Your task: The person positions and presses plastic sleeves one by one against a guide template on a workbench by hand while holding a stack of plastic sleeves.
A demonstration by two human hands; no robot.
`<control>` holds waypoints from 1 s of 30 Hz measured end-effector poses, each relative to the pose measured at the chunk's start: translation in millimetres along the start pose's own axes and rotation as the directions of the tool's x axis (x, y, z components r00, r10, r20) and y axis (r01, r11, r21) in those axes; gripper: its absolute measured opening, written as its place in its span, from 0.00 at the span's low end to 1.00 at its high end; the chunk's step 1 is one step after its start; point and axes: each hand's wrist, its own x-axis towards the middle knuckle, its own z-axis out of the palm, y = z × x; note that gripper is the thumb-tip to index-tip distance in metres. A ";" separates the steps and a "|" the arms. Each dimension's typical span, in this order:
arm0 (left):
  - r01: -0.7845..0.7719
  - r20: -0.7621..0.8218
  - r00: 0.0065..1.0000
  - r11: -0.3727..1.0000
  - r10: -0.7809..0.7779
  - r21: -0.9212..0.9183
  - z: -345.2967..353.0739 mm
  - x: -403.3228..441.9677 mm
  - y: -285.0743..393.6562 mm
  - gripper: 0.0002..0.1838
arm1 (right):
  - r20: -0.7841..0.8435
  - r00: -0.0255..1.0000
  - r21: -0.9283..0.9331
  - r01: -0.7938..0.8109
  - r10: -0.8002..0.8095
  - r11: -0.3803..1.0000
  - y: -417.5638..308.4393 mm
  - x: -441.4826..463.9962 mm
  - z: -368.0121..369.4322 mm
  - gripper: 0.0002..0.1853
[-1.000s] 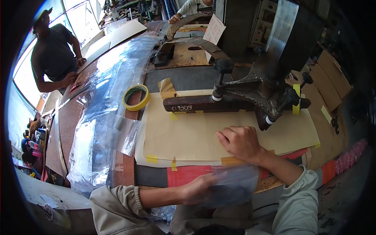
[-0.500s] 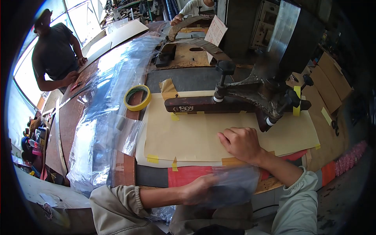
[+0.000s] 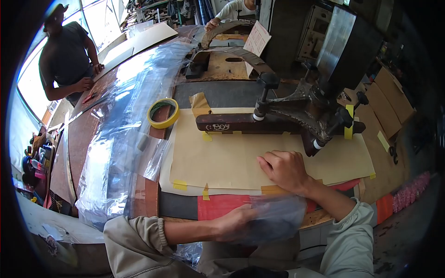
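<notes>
Low at the table's front edge, my left hand [image 3: 234, 223] is closed on a clear plastic sheet [image 3: 277, 218], blurred and hanging over my lap. My right hand [image 3: 284, 170] rests with curled fingers on tan paper [image 3: 218, 160], its wrist near the paper's front edge; nothing shows in it. Yellow tape pieces [image 3: 180, 185] stick to the paper's edge. Across the paper's back part lies a dark metal bar [image 3: 232, 123] of a press [image 3: 301, 109] with black knobs. Under the paper's front edge a red strip [image 3: 220, 207] shows.
A yellow tape roll [image 3: 163, 113] lies left of the paper. Beyond it, clear plastic bags [image 3: 123, 125] are piled along the table. One person [image 3: 69, 55] stands at the far left, another [image 3: 232, 10] at the back. Cardboard [image 3: 387, 99] and scissors [image 3: 393, 154] are at the right.
The view has shifted slightly. Both my hands keep nearly the same places, the left still gripping the plastic sheet. The person at the left has moved a hand a little.
</notes>
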 end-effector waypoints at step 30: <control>-0.050 0.201 0.979 0.936 -0.023 0.348 -21.1 7.7 -20.9 0.30 | 0.021 0.999 0.056 0.029 -0.031 0.998 0.5 -5.5 -12.7 0.14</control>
